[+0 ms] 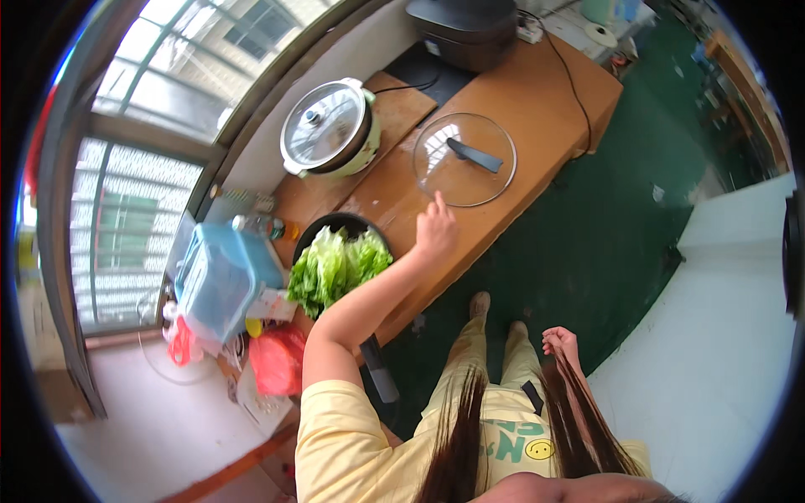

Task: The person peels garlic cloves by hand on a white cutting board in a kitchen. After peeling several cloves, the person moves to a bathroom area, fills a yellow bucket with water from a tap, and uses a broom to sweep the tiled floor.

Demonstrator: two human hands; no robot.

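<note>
One hand [436, 228] touches glass lid [464, 159] rim (table-edge).

you have two hands in view: your left hand [437, 228] raised over the worktop [537, 126], your right hand [560, 342] down by your hair. on that one wooden worktop you can count two glass lids: one loose lid [464, 159] lying flat with a dark handle, and one lid [323, 124] sitting on the single pale electric pot [362, 144]. there is one black pan [340, 225], filled with one heap of green lettuce [335, 264]. at the far end sits one dark cooker [465, 29]. beside the pan you have one blue plastic box [222, 281] and one red bag [277, 360]. two feet show on the green floor [604, 235].
</note>
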